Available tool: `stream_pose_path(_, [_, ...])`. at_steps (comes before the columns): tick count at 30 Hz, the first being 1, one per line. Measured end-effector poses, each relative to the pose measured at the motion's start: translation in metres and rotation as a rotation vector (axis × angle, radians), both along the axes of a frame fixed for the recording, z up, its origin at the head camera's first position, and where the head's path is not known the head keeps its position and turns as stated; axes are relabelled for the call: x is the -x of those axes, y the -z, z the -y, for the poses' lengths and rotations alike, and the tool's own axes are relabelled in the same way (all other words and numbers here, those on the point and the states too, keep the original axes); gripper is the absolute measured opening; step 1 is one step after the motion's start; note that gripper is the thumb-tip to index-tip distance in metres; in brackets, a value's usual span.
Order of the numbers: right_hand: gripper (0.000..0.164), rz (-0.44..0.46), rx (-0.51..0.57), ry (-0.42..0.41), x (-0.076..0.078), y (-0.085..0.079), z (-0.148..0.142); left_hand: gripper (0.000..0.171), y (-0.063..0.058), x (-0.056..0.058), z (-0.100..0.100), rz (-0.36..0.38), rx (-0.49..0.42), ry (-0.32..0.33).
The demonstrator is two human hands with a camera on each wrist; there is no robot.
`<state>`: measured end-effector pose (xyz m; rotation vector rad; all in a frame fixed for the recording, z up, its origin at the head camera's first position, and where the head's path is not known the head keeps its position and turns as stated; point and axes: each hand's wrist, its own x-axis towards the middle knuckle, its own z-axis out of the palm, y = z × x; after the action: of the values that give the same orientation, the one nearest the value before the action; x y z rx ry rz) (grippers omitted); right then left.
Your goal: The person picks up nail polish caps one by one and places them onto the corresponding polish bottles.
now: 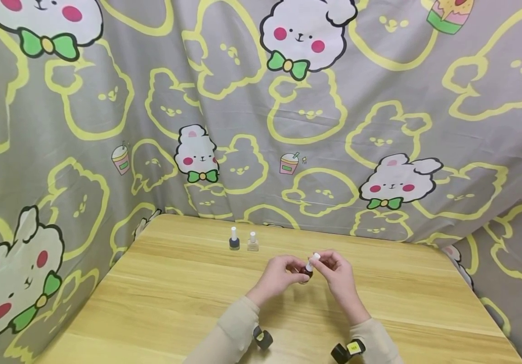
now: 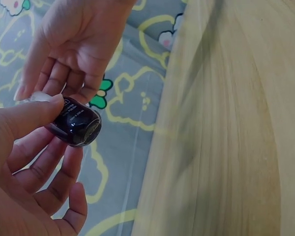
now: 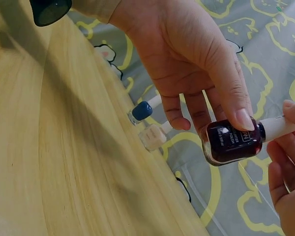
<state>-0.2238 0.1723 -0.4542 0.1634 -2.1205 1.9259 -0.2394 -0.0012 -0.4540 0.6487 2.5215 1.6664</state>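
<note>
A bottle of dark red nail polish (image 1: 306, 273) is held tilted above the table between both hands. My left hand (image 1: 279, 274) grips its glass body, with the thumb pressed on the lettered face (image 3: 233, 141) and the fingers behind. At the other end, my right hand (image 1: 339, 277) pinches the white cap (image 3: 279, 128) between thumb and fingertips. A dark ring of the neck shows between cap and glass in the right wrist view. Most of the cap is covered by the fingers in the left wrist view.
Farther back on the wooden table (image 1: 174, 283) stand a dark blue polish bottle (image 1: 234, 243) and a pale, see-through one (image 1: 253, 245), side by side, both with white caps. A grey curtain (image 1: 243, 116) with cartoon prints hangs behind and along the sides.
</note>
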Motion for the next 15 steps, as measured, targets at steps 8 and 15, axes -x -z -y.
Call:
stream_pose_path(8, [0.027,-0.014,0.033,0.067,0.0006,0.0018,0.0034,0.023,0.0011,-0.0026,-0.0029,-0.013,-0.007,0.01])
stream_pose_path(15, [0.028,-0.018,0.04,0.082,0.0014,0.0027,0.0041,0.02,0.0023,-0.003,-0.0044,-0.022,0.003,0.012])
